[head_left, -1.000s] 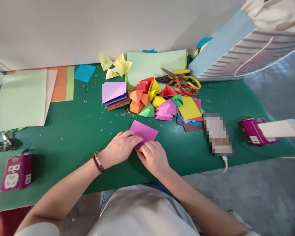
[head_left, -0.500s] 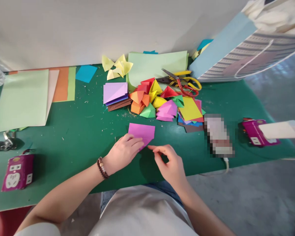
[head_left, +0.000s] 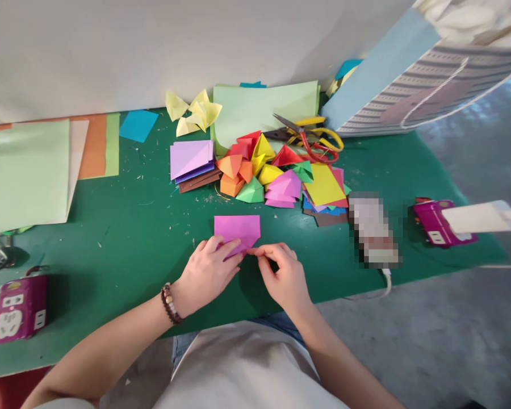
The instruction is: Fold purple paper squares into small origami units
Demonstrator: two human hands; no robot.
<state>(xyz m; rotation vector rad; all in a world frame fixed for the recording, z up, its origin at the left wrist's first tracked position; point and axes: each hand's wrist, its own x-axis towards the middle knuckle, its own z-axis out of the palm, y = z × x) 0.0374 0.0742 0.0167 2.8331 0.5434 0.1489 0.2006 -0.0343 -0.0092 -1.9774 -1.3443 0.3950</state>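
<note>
A magenta sheet of paper (head_left: pixel 237 226) lies on the green tabletop in front of me, its lower corners angled inward as if folded. My left hand (head_left: pixel 210 275) rests over its lower left part, palm down, the fingers spread across the paper and pressing it. At the sheet's lower right edge, my right hand (head_left: pixel 283 272) has its fingers curled, with the index fingertip on the paper beside the left fingers. The lower part of the sheet is hidden under my hands. Beyond it sit folded paper pieces in several colours, among them a pink piece (head_left: pixel 283 187) and a green piece (head_left: pixel 251 191).
Stacks of coloured paper (head_left: pixel 191 159) flank the folded pieces. Red-handled scissors (head_left: pixel 313 145) and yellow-handled pliers lie behind. A blurred phone-like object (head_left: pixel 373 230) and a purple power socket (head_left: pixel 443 221) are at right; another purple socket (head_left: pixel 19 309) is at left. A striped paper bag (head_left: pixel 409 91) stands at the back right.
My right hand has moved left and now touches the magenta paper's edge. My left hand stays on the sheet. The view has shifted slightly to the right.
</note>
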